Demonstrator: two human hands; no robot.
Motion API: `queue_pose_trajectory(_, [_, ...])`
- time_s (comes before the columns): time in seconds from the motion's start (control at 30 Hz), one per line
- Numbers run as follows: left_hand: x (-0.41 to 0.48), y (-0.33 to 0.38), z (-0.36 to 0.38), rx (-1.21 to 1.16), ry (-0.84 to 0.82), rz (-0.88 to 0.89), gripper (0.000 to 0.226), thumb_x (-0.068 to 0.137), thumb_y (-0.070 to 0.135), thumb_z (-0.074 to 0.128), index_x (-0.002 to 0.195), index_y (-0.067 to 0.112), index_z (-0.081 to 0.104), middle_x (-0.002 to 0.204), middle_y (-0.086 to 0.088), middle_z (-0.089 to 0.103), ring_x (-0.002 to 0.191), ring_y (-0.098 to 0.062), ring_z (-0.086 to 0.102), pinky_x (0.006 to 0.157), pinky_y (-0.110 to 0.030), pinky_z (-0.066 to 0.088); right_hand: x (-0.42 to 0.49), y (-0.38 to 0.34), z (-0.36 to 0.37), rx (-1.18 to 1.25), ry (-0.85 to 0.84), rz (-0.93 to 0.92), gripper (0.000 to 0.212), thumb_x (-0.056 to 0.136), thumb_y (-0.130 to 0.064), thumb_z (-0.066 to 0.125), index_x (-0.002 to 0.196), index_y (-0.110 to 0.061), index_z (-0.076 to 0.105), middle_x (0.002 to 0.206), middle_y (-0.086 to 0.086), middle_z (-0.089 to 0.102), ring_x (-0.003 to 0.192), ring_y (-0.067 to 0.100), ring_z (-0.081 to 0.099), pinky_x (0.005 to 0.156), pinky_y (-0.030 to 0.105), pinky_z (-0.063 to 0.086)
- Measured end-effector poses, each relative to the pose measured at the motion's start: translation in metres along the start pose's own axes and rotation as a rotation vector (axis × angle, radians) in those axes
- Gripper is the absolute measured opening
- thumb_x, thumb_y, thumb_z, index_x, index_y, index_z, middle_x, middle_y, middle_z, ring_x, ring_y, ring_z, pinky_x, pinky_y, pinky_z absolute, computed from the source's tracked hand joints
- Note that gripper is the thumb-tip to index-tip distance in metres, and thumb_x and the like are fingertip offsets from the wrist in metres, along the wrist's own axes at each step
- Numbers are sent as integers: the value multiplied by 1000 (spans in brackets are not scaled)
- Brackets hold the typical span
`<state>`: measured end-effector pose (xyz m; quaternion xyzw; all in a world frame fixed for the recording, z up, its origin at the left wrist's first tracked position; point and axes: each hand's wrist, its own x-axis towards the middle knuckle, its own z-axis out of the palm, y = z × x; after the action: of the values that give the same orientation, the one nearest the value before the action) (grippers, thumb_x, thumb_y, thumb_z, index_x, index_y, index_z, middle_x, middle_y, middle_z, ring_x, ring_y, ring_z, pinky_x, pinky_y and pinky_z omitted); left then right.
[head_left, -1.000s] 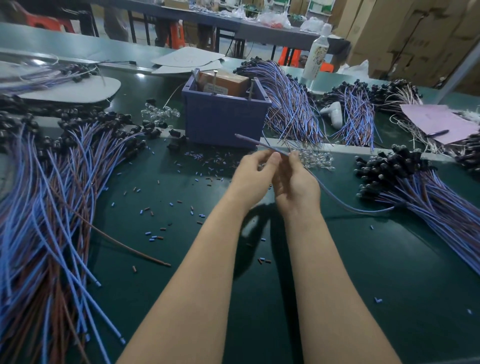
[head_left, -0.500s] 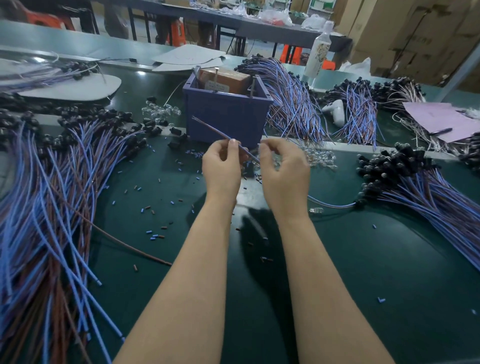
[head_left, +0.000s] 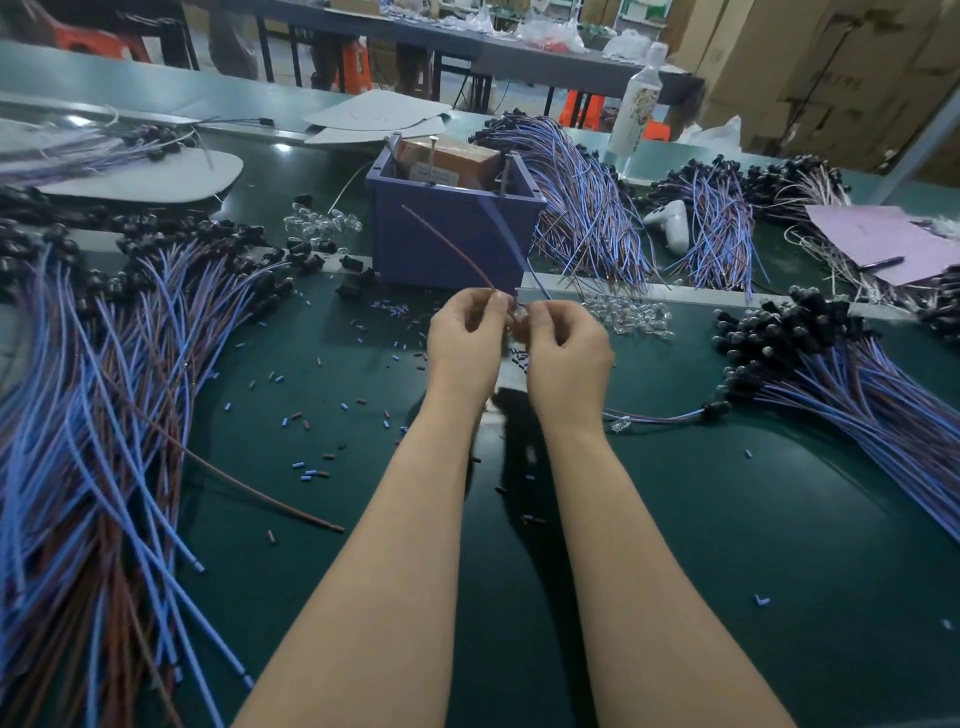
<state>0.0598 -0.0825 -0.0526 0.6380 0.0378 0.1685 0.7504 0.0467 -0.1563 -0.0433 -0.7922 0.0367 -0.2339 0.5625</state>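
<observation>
A brown wire (head_left: 451, 247) and a blue wire (head_left: 513, 248) slant upward above the green surface (head_left: 675, 519), just in front of the purple bin (head_left: 405, 260). The left grip (head_left: 465, 338) pinches the brown wire's lower end and the right grip (head_left: 563, 353) pinches the blue wire's, fingertips close together. Bundles of wires (head_left: 104, 389) lie to either side.

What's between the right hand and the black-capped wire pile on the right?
Between the right hand and that pile lies a heap of clear bulbs, head view.
</observation>
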Motion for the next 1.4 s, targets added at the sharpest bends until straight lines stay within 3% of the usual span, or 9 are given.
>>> queue_pose_trajectory(0.07, [1, 2, -2, -66, 38, -24, 14, 98, 11, 48, 87, 14, 56, 80, 0, 66, 77, -13, 63, 74, -23, 52, 4, 1, -1, 104, 95, 66, 14, 96, -14, 52, 83, -17, 58, 80, 4, 69, 84, 25, 66, 87, 47, 50])
queue_pose_trajectory(0.13, [4, 3, -6, -114, 81, -36, 15, 100, 13, 44, 88, 16, 52, 77, 0, 66, 71, -12, 64, 68, -21, 52, 6, 4, -5, 113, 145, 76, 11, 97, -14, 50, 88, -16, 56, 73, -2, 66, 80, 21, 66, 86, 45, 51])
queue_pose_trajectory(0.27, [13, 2, -14, -59, 176, -2, 14, 100, 10, 42, 96, 12, 55, 69, 2, 59, 59, -5, 55, 56, -14, 44, 6, 8, -5, -30, 84, 25, 21, 96, -15, 49, 115, -13, 56, 67, -11, 63, 71, 13, 61, 79, 27, 46])
queue_pose_trajectory(0.37, [15, -1, -13, 14, 140, 12, 20, 98, 5, 40, 108, 13, 56, 73, 4, 56, 64, -4, 53, 63, -17, 46, 5, 8, 0, -108, 14, -13, 30, 96, -15, 49, 126, -13, 53, 74, -3, 68, 78, 17, 62, 70, 18, 36])
queue_pose_trajectory(0.43, [16, -2, -11, 82, 96, 36, 27, 98, 4, 39, 119, 12, 54, 76, 5, 56, 67, -5, 55, 70, -21, 48, 4, 8, 3, -158, -25, -54, 33, 96, -14, 49, 128, -14, 52, 83, 5, 70, 84, 23, 62, 72, 22, 36])
queue_pose_trajectory(0.6, [16, -5, -12, 227, 79, 104, 42, 96, 5, 44, 137, 14, 43, 79, 8, 60, 78, -14, 62, 68, -14, 46, 1, 9, 8, -195, -82, -75, 36, 95, -15, 50, 131, -16, 52, 95, 9, 71, 91, 27, 63, 83, 31, 43])
queue_pose_trajectory(0.87, [21, -4, -16, 273, 72, 121, 43, 97, 7, 45, 138, 18, 45, 78, 11, 60, 60, 6, 58, 58, -4, 44, 2, 5, 16, -206, -90, -74, 36, 94, -14, 51, 130, -12, 55, 100, 11, 71, 95, 28, 63, 88, 33, 44])
queue_pose_trajectory(1.1, [24, -5, -17, 251, 60, 110, 42, 96, 6, 45, 137, 16, 46, 79, 7, 61, 70, -6, 60, 55, -8, 46, 3, 2, 20, -204, -103, -82, 35, 94, -12, 50, 129, -12, 56, 99, 11, 71, 94, 28, 65, 89, 39, 46])
queue_pose_trajectory(1.4, [26, -5, -18, 244, 28, 105, 42, 96, 4, 45, 136, 15, 47, 76, 9, 61, 53, 8, 57, 60, -11, 49, 2, 1, 19, -199, -106, -92, 36, 94, -12, 50, 129, -16, 56, 100, 11, 71, 94, 27, 64, 89, 35, 45])
